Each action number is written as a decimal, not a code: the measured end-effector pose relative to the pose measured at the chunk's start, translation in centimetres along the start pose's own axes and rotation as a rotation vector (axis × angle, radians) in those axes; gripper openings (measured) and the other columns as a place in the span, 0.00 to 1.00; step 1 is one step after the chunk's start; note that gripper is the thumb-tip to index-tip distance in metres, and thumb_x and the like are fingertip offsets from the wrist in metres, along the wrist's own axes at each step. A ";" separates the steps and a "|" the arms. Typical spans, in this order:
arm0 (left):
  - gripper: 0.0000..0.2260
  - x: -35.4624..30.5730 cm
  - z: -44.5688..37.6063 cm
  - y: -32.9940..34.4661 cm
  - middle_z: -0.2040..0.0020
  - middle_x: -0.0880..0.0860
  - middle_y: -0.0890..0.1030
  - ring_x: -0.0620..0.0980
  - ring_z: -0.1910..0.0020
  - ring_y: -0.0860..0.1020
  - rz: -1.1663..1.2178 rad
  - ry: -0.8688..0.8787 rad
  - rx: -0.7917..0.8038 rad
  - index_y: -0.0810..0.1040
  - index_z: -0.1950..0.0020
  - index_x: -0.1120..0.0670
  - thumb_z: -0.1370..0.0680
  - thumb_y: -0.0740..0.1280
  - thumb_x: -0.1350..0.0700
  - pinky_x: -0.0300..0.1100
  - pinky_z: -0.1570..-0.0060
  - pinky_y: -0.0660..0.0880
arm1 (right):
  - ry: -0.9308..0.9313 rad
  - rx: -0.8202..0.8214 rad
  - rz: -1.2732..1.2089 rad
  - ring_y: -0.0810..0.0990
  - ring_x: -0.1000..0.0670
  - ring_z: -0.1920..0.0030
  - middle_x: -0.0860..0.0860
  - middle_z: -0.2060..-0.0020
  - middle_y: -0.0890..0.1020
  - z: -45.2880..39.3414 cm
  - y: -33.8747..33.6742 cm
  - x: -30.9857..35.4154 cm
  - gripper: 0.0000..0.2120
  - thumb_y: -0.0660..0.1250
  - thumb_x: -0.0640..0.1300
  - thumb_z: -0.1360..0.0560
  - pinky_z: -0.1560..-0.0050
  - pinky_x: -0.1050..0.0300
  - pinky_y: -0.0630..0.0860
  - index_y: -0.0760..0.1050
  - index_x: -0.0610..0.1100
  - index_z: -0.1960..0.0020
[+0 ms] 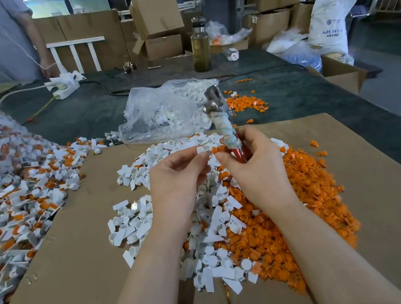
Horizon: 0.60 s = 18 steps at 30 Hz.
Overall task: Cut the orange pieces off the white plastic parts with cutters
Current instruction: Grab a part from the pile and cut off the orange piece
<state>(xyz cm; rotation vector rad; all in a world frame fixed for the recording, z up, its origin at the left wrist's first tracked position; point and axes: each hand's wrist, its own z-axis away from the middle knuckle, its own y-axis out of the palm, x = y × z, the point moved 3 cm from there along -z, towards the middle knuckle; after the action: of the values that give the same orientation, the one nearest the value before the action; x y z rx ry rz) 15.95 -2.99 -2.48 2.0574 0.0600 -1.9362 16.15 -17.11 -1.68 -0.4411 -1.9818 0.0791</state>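
Both hands meet above the white pile (136,221): left hand (175,180) pinching a white part (203,149), right hand (252,167) gripping cutters (223,121); I'd snip flush at the orange piece (217,149).

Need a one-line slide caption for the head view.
Left hand pinches a white part while right hand holds cutters above sorted white and orange piles on cardboard.
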 end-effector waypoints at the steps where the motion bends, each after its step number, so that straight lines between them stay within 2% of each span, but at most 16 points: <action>1: 0.04 0.0 0.1 0.0 0.67 0.51 0.85 0.44 0.69 0.82 0.016 -0.004 -0.008 0.84 0.56 0.54 0.27 0.76 0.62 0.32 0.67 0.76 | 0.000 -0.006 -0.004 0.81 0.60 0.53 0.58 0.55 0.83 0.0 0.0 0.0 0.12 0.74 0.42 0.27 0.52 0.63 0.77 0.75 0.53 0.48; 4: 0.04 -0.2 0.2 0.1 0.67 0.53 0.85 0.46 0.67 0.83 0.004 0.007 -0.010 0.83 0.57 0.55 0.27 0.75 0.63 0.33 0.67 0.77 | -0.021 -0.007 -0.001 0.81 0.62 0.56 0.60 0.58 0.82 0.0 -0.2 0.2 0.11 0.73 0.42 0.27 0.57 0.70 0.75 0.76 0.54 0.49; 8: 0.03 -0.4 0.4 0.1 0.66 0.53 0.85 0.48 0.65 0.84 -0.026 0.047 -0.026 0.83 0.56 0.57 0.27 0.75 0.63 0.36 0.63 0.80 | -0.043 0.010 0.005 0.80 0.63 0.57 0.60 0.59 0.81 0.2 -0.1 0.3 0.09 0.72 0.40 0.26 0.60 0.74 0.72 0.77 0.51 0.49; 12: 0.04 -0.7 0.6 0.2 0.66 0.52 0.85 0.49 0.63 0.85 -0.094 0.135 -0.049 0.84 0.59 0.53 0.27 0.76 0.61 0.38 0.61 0.81 | -0.051 -0.021 0.052 0.79 0.64 0.58 0.60 0.59 0.81 0.3 0.2 0.2 0.08 0.72 0.42 0.25 0.60 0.73 0.72 0.78 0.50 0.49; 18: 0.09 -0.9 1.0 0.5 0.66 0.46 0.85 0.43 0.65 0.84 -0.193 0.245 -0.066 0.83 0.63 0.46 0.29 0.77 0.59 0.34 0.63 0.79 | -0.050 -0.080 0.040 0.79 0.64 0.57 0.60 0.58 0.81 0.3 0.1 0.2 0.08 0.72 0.42 0.25 0.60 0.74 0.72 0.78 0.48 0.47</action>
<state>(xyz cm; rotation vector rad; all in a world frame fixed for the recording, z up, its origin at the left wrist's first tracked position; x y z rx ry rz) 15.03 -3.61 -1.55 2.3068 0.3855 -1.7469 15.84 -16.89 -1.64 -0.5353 -2.0309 0.0369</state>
